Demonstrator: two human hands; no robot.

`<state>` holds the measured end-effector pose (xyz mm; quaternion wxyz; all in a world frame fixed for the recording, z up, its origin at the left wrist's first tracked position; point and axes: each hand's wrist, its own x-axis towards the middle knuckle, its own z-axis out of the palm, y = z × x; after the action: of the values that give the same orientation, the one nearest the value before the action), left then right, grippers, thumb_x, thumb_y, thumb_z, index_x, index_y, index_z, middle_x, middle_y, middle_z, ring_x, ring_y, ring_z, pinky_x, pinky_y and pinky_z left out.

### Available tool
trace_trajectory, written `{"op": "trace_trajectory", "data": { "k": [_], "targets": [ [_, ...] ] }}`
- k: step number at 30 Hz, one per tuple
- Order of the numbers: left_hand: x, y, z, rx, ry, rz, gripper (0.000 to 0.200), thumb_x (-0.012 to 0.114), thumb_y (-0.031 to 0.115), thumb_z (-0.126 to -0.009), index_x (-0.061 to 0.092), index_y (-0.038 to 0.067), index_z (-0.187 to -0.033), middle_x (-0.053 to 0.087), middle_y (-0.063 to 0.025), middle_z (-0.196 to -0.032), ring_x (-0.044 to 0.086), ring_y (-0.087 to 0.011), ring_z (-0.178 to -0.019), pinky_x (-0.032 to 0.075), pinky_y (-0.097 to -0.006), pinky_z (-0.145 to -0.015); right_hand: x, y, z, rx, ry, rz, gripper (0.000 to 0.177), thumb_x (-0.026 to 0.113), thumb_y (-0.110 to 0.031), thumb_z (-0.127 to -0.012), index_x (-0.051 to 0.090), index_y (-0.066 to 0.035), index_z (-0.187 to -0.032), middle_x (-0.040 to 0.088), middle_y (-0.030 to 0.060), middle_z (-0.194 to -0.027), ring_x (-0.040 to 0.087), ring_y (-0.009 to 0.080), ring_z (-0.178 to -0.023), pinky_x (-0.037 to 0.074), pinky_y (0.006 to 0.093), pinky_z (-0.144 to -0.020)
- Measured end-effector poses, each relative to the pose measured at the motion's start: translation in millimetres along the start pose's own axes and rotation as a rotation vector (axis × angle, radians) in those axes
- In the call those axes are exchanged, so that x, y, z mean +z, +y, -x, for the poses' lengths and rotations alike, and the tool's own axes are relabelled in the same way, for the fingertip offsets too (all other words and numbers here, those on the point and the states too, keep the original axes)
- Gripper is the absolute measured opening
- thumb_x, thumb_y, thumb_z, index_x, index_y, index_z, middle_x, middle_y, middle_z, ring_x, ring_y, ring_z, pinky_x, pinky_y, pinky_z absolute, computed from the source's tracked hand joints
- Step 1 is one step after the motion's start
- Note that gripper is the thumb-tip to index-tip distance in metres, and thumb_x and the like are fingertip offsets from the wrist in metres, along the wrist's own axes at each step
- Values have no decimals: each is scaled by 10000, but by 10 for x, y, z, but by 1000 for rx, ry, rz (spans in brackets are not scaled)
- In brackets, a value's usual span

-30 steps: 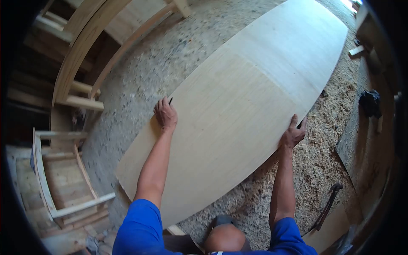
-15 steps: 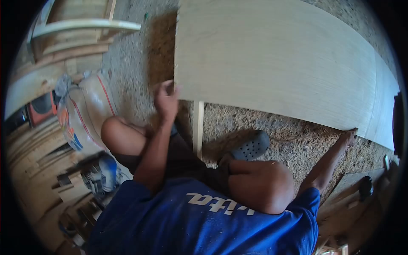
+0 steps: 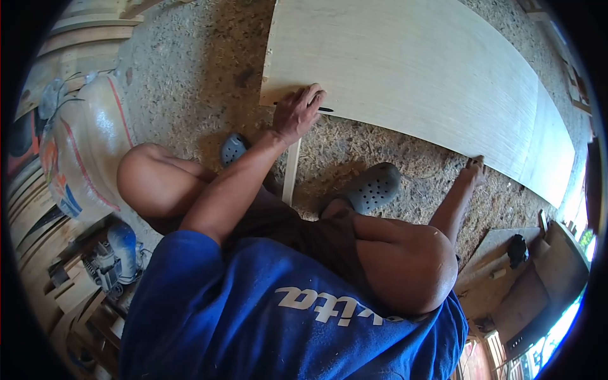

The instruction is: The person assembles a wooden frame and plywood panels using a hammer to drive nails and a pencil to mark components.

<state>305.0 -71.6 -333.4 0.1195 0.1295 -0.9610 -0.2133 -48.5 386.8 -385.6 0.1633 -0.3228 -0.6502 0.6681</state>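
Note:
A large pale wooden panel [image 3: 405,76] spans the upper middle, its long near edge sloping down to the right. My left hand [image 3: 297,114] is at the panel's near left corner, fingers curled over a thin black pen-like tool [image 3: 325,109] whose ends stick out on both sides. My right hand [image 3: 476,171] grips the near edge farther right, fingertips at the panel and part of the hand hidden below it. A narrow wooden leg [image 3: 291,171] runs from under the panel toward my lap.
My clogs [image 3: 375,188] rest on the shaving-covered floor [image 3: 183,63]. At the left are a filled sack [image 3: 92,139], a blue power tool [image 3: 121,250] and stacked wood [image 3: 31,215]. Boards [image 3: 500,259] lie at the lower right.
My left hand has moved right from the panel's left edge onto its near corner, and the black tool now shows. The view has shifted; my right hand stays at the near edge.

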Motion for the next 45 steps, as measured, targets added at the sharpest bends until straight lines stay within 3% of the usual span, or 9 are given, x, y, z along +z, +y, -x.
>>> {"op": "trace_trajectory", "data": {
  "k": [5, 8, 10, 14, 18, 26, 34, 41, 45],
  "targets": [
    [-14, -9, -19, 35, -1, 39, 560, 777, 90, -692, 577, 60, -1214, 553, -97, -1248, 593, -285, -1102, 516, -388, -892, -37, 149, -119, 2, -46, -36, 586, 768, -86, -848, 486, -37, -1359, 679, 136, -979, 643, 229, -831, 520, 347, -609],
    [-46, 1, -74, 11, -72, 93, 576, 790, 79, -694, 576, 56, -1228, 556, -100, -1274, 584, -308, -1136, 515, -392, -924, 7, 167, -5, -53, -48, 42, 399, 726, -134, -897, 588, -32, -1257, 686, 139, -968, 653, 206, -809, 533, 345, -635],
    [-12, -13, -88, 16, -68, 121, 593, 801, 61, -684, 573, 50, -1231, 561, -117, -1272, 577, -327, -1150, 507, -400, -944, 24, 324, -105, -124, 2, 232, 392, 707, -121, -907, 596, 2, -1262, 691, 124, -969, 644, 194, -803, 551, 323, -668],
    [-92, 59, -164, 54, -83, 155, 612, 812, 9, -645, 575, 27, -1209, 565, -126, -1251, 572, -329, -1157, 499, -403, -968, 219, 253, 116, -191, 58, -49, 336, 660, -67, -921, 609, 27, -1239, 684, 111, -1046, 634, 178, -857, 529, 301, -727],
    [-108, 111, -202, 62, -102, 172, 594, 814, -20, -626, 588, 12, -1175, 570, -130, -1240, 578, -331, -1148, 501, -410, -948, 214, 47, 364, -286, 78, 237, 339, 587, -27, -954, 574, 42, -1286, 674, 102, -1075, 629, 157, -895, 515, 252, -776],
    [-80, 130, -231, 74, -123, 169, 611, 821, -59, -583, 600, -1, -1150, 569, -144, -1217, 579, -340, -1132, 503, -419, -941, 248, -103, 538, -204, 88, 134, 371, 586, -37, -954, 544, 68, -1308, 671, 127, -1130, 632, 158, -929, 506, 264, -786],
    [-56, 93, -250, 67, -136, 174, 627, 836, -41, -580, 598, 0, -1159, 570, -146, -1212, 576, -339, -1135, 498, -430, -947, 266, -88, 547, -242, 56, 13, 365, 583, -29, -956, 555, 59, -1310, 680, 119, -1109, 635, 150, -917, 505, 252, -779],
    [-71, 40, -239, 55, -161, 196, 643, 856, -8, -586, 597, 27, -1174, 535, -142, -1263, 558, -338, -1155, 497, -427, -948, 251, -81, 569, -244, 35, 39, 428, 573, -14, -957, 488, 81, -1366, 638, 168, -1237, 636, 194, -1016, 501, 277, -875],
    [-274, 199, -333, -126, -146, 87, 795, 907, 87, -558, 546, 59, -1266, 418, -151, -1399, 473, -359, -1249, 462, -445, -990, 231, -15, 509, -267, 27, -23, 425, 583, -49, -963, 500, 65, -1364, 640, 159, -1237, 633, 195, -1030, 504, 282, -880]
  ]
}}
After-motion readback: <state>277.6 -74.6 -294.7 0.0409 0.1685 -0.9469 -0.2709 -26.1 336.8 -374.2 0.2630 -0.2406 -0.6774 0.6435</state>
